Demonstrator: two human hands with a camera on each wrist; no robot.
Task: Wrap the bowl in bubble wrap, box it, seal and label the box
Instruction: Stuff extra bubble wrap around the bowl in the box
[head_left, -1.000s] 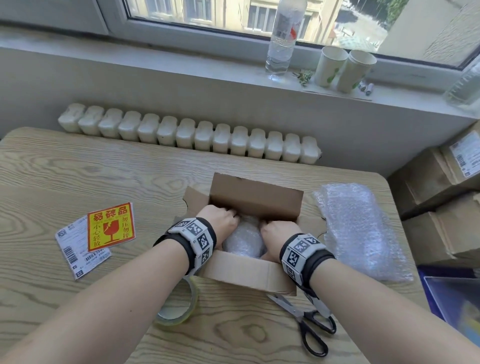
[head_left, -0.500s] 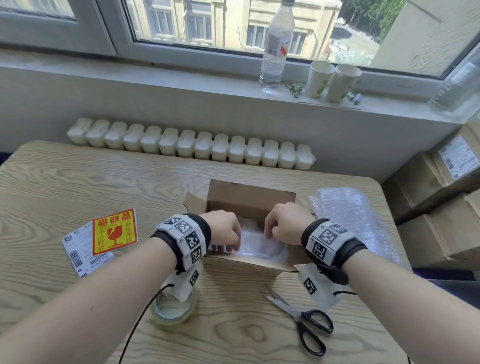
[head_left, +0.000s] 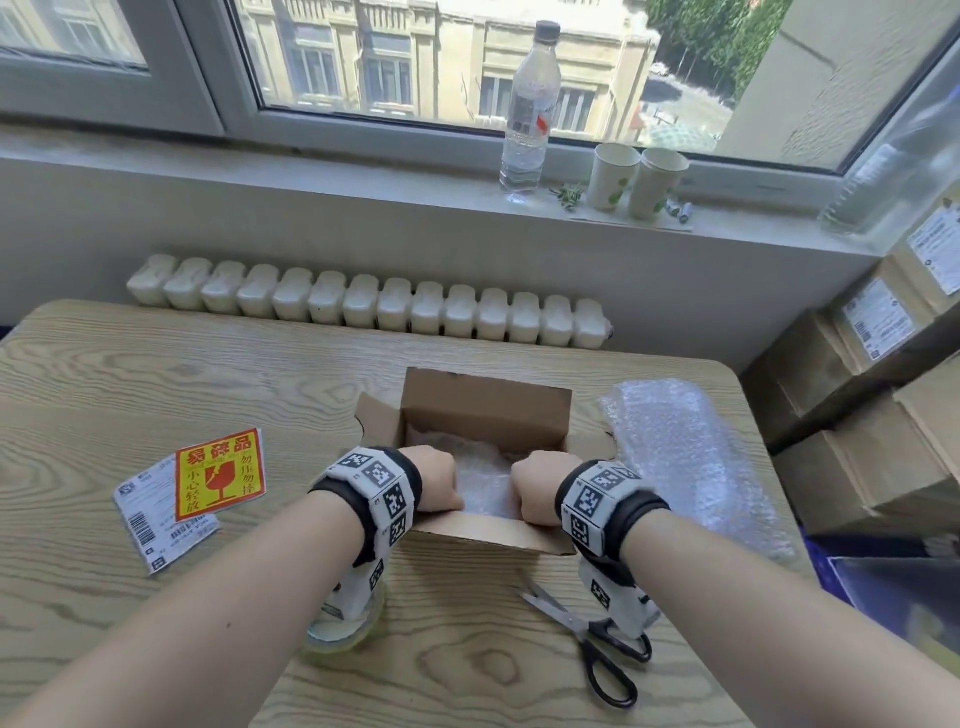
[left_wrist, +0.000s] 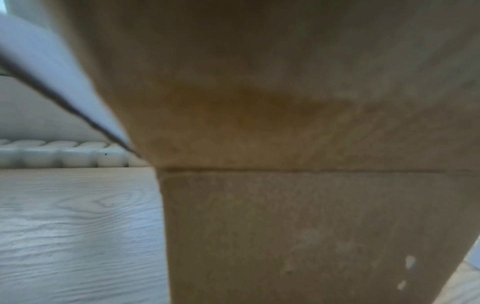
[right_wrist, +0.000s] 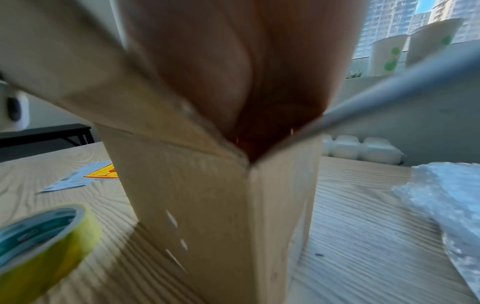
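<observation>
Both hands sit at the near edge of the open cardboard box (head_left: 488, 410) in the middle of the frame, left hand (head_left: 435, 480) and right hand (head_left: 540, 486) with fingers curled down inside, but honestly can't tell what they've got hold of. The bubble-wrapped bowl (head_left: 480, 475) sits inside between them. Tape roll (right_wrist: 44, 242) lower left, scissors (head_left: 597, 644) lower right, spare bubble wrap (head_left: 691, 467) right of the box.
</observation>
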